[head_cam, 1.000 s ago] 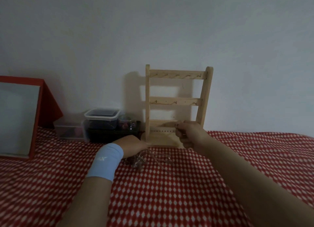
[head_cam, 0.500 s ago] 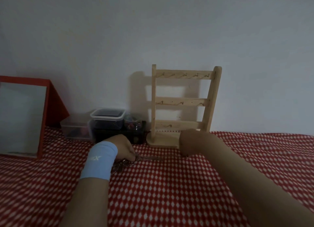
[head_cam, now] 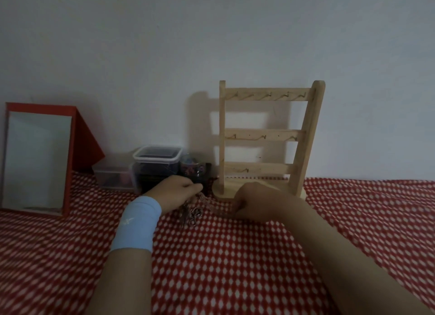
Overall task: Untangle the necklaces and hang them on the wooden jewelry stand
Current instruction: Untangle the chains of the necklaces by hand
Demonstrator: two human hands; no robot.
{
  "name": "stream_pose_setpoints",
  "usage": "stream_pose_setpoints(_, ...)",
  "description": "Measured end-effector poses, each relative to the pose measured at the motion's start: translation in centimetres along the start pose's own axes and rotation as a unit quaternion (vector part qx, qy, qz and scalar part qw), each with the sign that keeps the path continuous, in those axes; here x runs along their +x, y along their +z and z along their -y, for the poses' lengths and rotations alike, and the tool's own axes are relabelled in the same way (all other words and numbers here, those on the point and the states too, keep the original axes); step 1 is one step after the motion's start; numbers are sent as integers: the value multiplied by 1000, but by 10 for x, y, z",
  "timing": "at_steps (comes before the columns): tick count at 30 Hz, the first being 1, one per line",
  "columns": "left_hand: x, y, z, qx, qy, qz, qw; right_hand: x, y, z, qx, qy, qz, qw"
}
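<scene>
Working a tangle of necklaces (head_cam: 191, 211) with both hands on a red-and-white patterned cloth (head_cam: 211, 267).

Nearest, the left hand (head_cam: 175, 193), with a pale blue wristband (head_cam: 136, 222) on its wrist, pinches the chains, while the right hand (head_cam: 256, 201) is curled beside them; whether it grips a strand cannot be told. Just behind stands the wooden jewelry stand (head_cam: 268, 135), three rails of small bare hooks. Left of it, clear lidded plastic boxes (head_cam: 155, 166) and a small jar (head_cam: 191, 167) hold dark, indistinct items; farther left, a red-framed mirror (head_cam: 37, 159) leans back.
</scene>
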State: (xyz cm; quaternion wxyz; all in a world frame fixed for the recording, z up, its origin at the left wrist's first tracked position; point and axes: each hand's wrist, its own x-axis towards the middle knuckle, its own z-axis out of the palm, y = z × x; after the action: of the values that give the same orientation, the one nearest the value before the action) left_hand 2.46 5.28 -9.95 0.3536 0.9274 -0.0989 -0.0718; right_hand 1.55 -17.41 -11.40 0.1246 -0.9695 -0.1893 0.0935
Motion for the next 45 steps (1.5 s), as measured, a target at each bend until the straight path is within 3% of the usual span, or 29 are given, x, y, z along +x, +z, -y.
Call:
stream_pose_setpoints(6, 1, 3, 2, -28, 10, -41, 999, -9, -6, -12, 91, 20, -1, 996)
stream_pose_setpoints(9, 7, 1, 10, 26, 7, -97, 995, -13, -8, -17, 177, 28, -38, 983)
stream_pose_setpoints(14, 8, 6, 14, 100, -49, -29, 993, -16, -7, -15, 427, -5, 0, 904)
stream_pose_setpoints(18, 7, 13, -3, 109, -6, -29, 994, -16, -11, -15, 449, -24, -23, 893)
stream_pose_setpoints(22, 2, 26, -36, -108, 101, 50, 988, -17, -17, -12, 483, -58, -70, 871)
stream_pose_setpoints(24, 2, 38, -45, -162, 118, 85, 976, -20, -21, -9, 490, -67, -97, 864)
stream_pose_setpoints(27, 3, 48, -43, -104, 98, 109, 984, -23, -25, -6, 483, -64, -163, 858)
stream_pose_setpoints(30, 3, 39, -33, -13, 69, 85, 994, -26, -33, -13, 468, -45, -235, 851)
stream_pose_setpoints(32, 2, 29, -28, -6, 62, 80, 995, -27, -39, -20, 438, -21, -263, 860)
stream_pose_setpoints(34, 0, 23, -27, -7, 65, 96, 993, -27, -44, -25, 335, 9, -256, 907)
stream_pose_setpoints(37, -3, 22, -29, -44, 68, 162, 983, -30, -47, -25, 133, 67, -129, 980)
stream_pose_setpoints(40, -2, 26, -30, -53, 83, 191, 977, -32, -44, -16, 13, 69, -14, 997)
stream_pose_setpoints(42, -2, 28, -31, -71, 90, 183, 976, -28, -37, -7, 18, 39, -8, 999)
stream_pose_setpoints(45, 0, 31, -30, -106, 97, 164, 976, -19, -23, 4, 174, -28, -32, 984)
